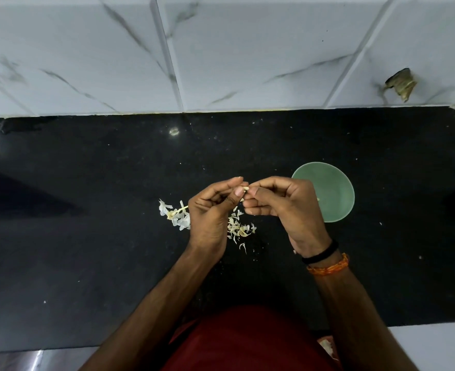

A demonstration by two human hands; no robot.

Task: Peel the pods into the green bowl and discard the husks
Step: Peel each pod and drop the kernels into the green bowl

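Grip of the left hand (210,210) and right hand (280,202) pinched one small pale pod (245,189) between fingertips, its long axis spanning them, above the black stone counter (87,183); the round green bowl (336,194) lay just beyond the right hand.

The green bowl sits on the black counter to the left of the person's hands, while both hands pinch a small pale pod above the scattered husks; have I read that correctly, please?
Not quite: in the head view the green bowl sits to the right of the hands, partly behind the right hand. The rest holds: it is on the black counter, and the left hand and right hand pinch a small pale pod above the scattered husks.
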